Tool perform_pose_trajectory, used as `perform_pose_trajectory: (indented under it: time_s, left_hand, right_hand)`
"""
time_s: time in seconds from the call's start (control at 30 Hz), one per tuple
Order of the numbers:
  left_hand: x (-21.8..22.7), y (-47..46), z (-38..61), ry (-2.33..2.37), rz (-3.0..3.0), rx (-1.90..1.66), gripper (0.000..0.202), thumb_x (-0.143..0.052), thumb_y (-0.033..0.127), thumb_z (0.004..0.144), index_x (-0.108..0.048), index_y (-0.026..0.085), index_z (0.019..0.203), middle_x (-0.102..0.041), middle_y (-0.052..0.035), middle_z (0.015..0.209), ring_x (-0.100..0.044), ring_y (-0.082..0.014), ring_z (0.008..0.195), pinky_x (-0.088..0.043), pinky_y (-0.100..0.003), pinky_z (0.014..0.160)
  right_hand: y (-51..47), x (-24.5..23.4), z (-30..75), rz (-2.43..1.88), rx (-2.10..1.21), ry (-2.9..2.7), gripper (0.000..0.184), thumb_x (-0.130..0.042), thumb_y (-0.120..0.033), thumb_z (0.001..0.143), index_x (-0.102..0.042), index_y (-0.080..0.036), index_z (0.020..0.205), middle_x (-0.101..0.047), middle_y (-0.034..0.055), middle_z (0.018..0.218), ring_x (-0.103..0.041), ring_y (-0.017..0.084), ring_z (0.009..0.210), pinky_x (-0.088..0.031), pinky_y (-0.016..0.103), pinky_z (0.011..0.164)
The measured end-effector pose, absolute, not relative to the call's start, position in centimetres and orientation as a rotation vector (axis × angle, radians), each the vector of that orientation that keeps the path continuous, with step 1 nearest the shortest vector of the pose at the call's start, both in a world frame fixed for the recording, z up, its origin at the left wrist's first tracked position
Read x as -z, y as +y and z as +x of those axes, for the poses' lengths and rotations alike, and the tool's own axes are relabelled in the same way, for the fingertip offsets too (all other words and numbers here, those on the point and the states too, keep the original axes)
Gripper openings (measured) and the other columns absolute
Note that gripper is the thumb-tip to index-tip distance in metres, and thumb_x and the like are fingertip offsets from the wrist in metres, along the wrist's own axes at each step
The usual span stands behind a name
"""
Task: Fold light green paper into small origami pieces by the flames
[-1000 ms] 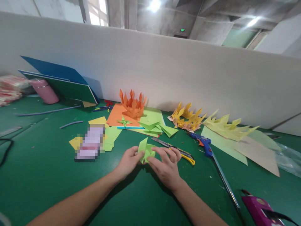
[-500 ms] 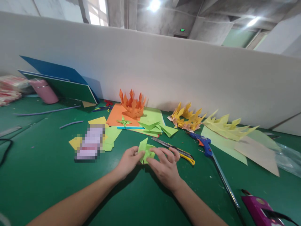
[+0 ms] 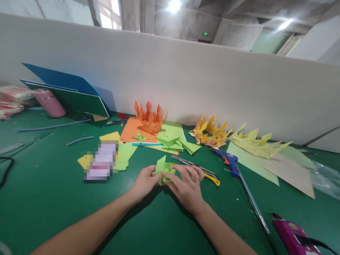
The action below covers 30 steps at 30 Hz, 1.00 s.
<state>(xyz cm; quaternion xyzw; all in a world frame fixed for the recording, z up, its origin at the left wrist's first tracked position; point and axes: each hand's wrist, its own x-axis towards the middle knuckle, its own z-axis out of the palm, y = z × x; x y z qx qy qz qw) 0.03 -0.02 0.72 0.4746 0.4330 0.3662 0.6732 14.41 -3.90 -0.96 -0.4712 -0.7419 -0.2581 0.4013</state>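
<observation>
A small piece of light green folded paper is held between both hands above the green table, one flap standing up. My left hand pinches its left side between thumb and fingers. From the right, my right hand grips the folds with thumb and forefinger, and its fingers hide part of the paper. Just beyond the right hand lies a utility knife with a yellow end and its blade out. More folded green paper pieces lie behind the hands.
An orange paper crown and a yellow one stand at the back. To the right are a blue glue gun with a long glue stick and a magenta device. A blurred phone and a pink bottle are on the left.
My right thumb and forefinger have shifted slightly on the folded paper, and the paper's right part is pressed a little differently. Everything else stays put.
</observation>
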Motion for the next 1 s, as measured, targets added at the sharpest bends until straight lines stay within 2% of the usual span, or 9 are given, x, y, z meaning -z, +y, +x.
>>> perform_pose_trajectory:
  time_s: [0.23, 0.43, 0.63, 0.87, 0.97, 1.0]
  left_hand:
    - [-0.7, -0.09, 0.06, 0.95, 1.031, -0.839, 0.034, -0.074, 0.039, 0.053, -0.058, 0.013, 0.069, -0.061, 0.0022, 0.059, -0.052, -0.009, 0.05, -0.04, -0.022, 0.053]
    - [-0.68, -0.13, 0.09, 0.966, 1.011, -0.862, 0.032, -0.073, 0.037, 0.053, -0.058, 0.013, 0.069, -0.06, 0.003, 0.057, -0.051, -0.0082, 0.049, -0.039, -0.021, 0.052]
    - [-0.7, -0.04, 0.07, 0.983, 0.982, -0.854, 0.034, -0.073, 0.037, 0.052, -0.059, 0.013, 0.071, -0.065, 0.0, 0.061, -0.055, -0.0105, 0.053, -0.043, -0.023, 0.055]
    - [-0.8, -0.12, 0.12, 0.983, 1.004, -0.871, 0.035, -0.075, 0.038, 0.051, -0.058, 0.012, 0.068, -0.062, 0.0018, 0.057, -0.053, -0.0089, 0.049, -0.042, -0.022, 0.052]
    - [-0.82, -0.18, 0.05, 0.975, 0.984, -0.887, 0.037, -0.075, 0.04, 0.052, -0.059, 0.013, 0.072, -0.065, -0.0001, 0.063, -0.057, -0.0115, 0.055, -0.044, -0.023, 0.056]
    - [-0.8, -0.18, -0.01, 0.977, 0.976, -0.894, 0.038, -0.075, 0.04, 0.052, -0.059, 0.013, 0.074, -0.065, -0.0007, 0.065, -0.057, -0.0121, 0.057, -0.045, -0.024, 0.056]
  right_hand:
    - [-3.91, 0.61, 14.62, -1.221, 0.623, -1.914, 0.009, -0.058, -0.037, 0.082, -0.063, -0.03, 0.079, -0.063, 0.001, 0.096, -0.045, 0.02, 0.093, -0.022, 0.04, 0.09]
    - [-3.96, 0.32, 14.77, -1.196, 0.604, -1.931, 0.006, -0.065, -0.035, 0.077, -0.062, -0.03, 0.074, -0.062, 0.0004, 0.093, -0.045, 0.021, 0.093, -0.022, 0.04, 0.09]
    - [-4.07, 0.38, 15.07, -1.197, 0.618, -1.994, 0.012, -0.058, -0.032, 0.082, -0.06, -0.029, 0.07, -0.063, -0.0007, 0.092, -0.046, 0.019, 0.094, -0.022, 0.04, 0.092]
    - [-4.05, 0.35, 14.85, -1.174, 0.608, -1.992, 0.011, -0.061, -0.03, 0.081, -0.06, -0.027, 0.071, -0.063, 0.0011, 0.094, -0.045, 0.021, 0.095, -0.021, 0.042, 0.092]
    - [-4.03, 0.53, 14.88, -1.177, 0.517, -1.939, 0.003, -0.062, -0.032, 0.079, -0.061, -0.029, 0.079, -0.061, 0.0014, 0.098, -0.047, 0.022, 0.096, -0.024, 0.042, 0.091]
    - [-3.96, 0.66, 14.95, -1.195, 0.446, -1.897, 0.009, -0.061, -0.034, 0.079, -0.061, -0.029, 0.086, -0.059, 0.0027, 0.101, -0.047, 0.023, 0.096, -0.026, 0.041, 0.09]
